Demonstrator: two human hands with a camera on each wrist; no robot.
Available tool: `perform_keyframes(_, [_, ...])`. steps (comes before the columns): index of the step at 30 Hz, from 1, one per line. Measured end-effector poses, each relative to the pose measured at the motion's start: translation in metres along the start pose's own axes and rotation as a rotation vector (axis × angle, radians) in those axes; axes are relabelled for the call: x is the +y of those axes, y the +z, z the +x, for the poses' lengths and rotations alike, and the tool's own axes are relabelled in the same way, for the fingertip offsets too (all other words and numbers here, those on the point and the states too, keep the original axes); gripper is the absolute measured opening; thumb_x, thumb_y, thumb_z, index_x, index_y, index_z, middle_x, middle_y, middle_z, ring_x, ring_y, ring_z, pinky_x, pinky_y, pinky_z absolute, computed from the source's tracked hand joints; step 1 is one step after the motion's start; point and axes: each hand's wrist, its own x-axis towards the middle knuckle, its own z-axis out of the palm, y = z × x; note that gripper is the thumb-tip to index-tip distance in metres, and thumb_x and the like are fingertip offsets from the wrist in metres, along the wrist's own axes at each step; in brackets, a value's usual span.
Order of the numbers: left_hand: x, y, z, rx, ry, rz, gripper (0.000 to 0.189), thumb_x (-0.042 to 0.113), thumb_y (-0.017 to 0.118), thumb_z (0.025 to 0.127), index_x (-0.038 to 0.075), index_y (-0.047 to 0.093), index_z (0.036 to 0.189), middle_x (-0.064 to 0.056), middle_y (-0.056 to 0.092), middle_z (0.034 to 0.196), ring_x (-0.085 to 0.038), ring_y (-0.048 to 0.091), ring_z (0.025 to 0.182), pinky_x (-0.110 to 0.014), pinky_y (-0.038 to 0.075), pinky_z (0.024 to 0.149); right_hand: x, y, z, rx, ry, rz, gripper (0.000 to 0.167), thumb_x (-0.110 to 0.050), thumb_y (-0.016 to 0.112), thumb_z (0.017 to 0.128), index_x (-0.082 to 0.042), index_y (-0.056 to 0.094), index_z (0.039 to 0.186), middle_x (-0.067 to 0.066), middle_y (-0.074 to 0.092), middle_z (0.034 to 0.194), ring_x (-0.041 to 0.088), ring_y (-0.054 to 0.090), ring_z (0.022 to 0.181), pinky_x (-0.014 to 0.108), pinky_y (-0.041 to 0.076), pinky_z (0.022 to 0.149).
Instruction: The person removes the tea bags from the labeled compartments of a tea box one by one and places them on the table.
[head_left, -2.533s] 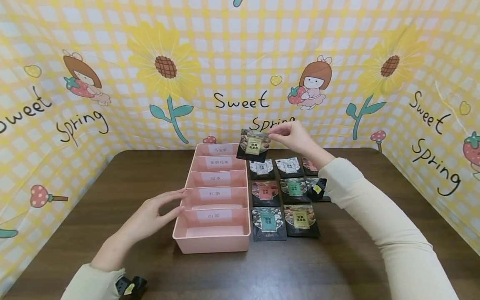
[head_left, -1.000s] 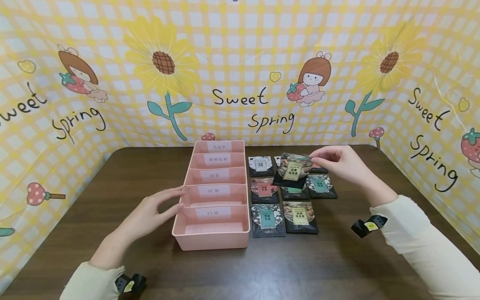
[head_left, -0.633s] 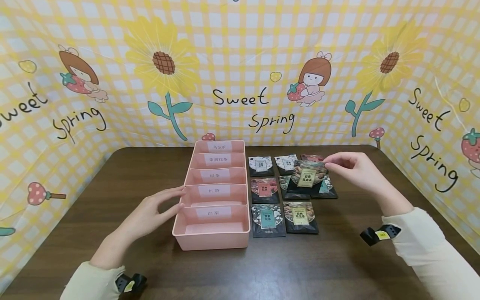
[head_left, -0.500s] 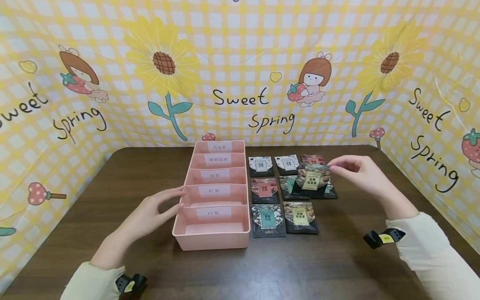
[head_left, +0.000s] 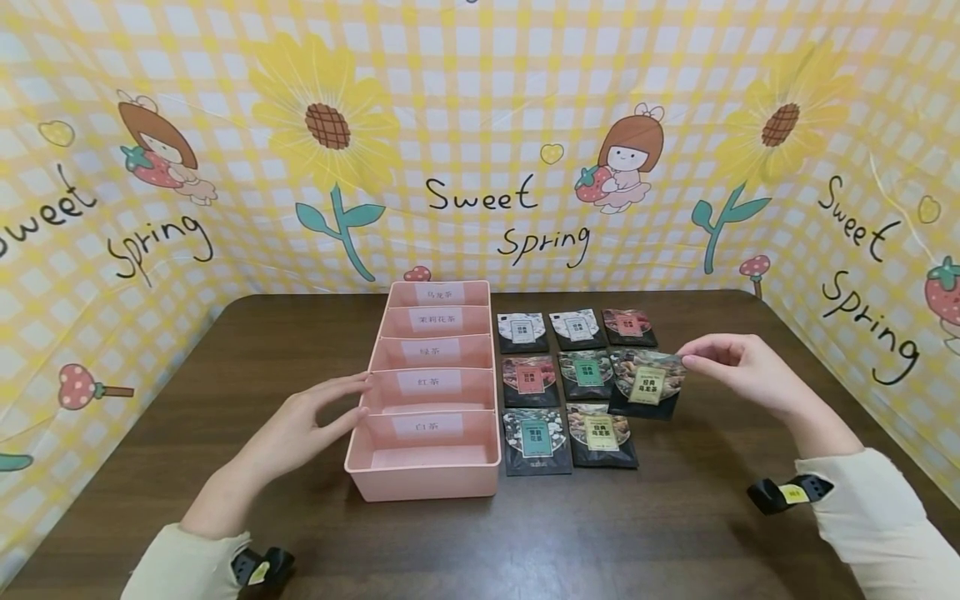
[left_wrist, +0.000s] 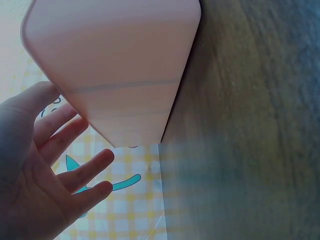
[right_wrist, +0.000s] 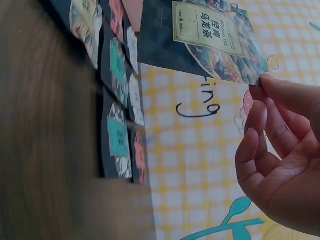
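Observation:
My right hand (head_left: 750, 375) pinches a dark oolong tea sachet (head_left: 647, 384) with a yellow-green label by its upper right corner. In the right wrist view this sachet (right_wrist: 200, 37) hangs above the table, apart from the rows of sachets. From the head it covers a teal-label sachet (right_wrist: 118, 137), which the right wrist view shows. My left hand (head_left: 300, 429) rests its thumb and fingertips on the left rim of a long pink divided box (head_left: 423, 483). In the left wrist view its fingers (left_wrist: 82, 172) are spread and loosely bent beside the box wall.
Right of the box lie white-label sachets (head_left: 521, 332), red-label ones (head_left: 530, 379), a green one (head_left: 588, 373), a jasmine one (head_left: 537, 442) and another oolong sachet (head_left: 602, 435). White paper labels (head_left: 427, 427) mark the box compartments. A checked cloth (head_left: 480, 108) stands behind the brown table (head_left: 262, 350).
My right hand has carried the oolong sachet from above the box's far end rightward and nearer, over the rows of sachets to their right side. My left hand stays at the box rim.

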Motion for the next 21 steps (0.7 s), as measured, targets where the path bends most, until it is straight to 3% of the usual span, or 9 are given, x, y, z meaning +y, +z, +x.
perform_keyframes(7, [0.000,0.000,0.000,-0.003,-0.004,-0.003,0.037,0.027,0.062,0.090,0.013,0.060,0.125,-0.009,0.056,0.134,-0.031,0.052,0.124,-0.049,0.040,0.099,0.013,-0.002,-0.002,-0.070,0.039,-0.001,0.027,-0.025,0.059,0.092,-0.004,0.065,0.107,-0.015,0.066,0.087,0.000,0.060,0.080,0.022,0.051,0.072])
perform_keyframes(21, [0.000,0.000,0.000,0.002,-0.003,0.004,0.037,0.027,0.062,0.090,0.013,0.060,0.124,-0.009,0.056,0.134,-0.031,0.052,0.124,-0.049,0.040,0.099,0.040,-0.005,-0.005,-0.136,0.101,-0.004,0.029,-0.026,0.058,0.092,-0.002,0.065,0.107,-0.013,0.068,0.089,0.003,0.061,0.086,0.016,0.047,0.074])
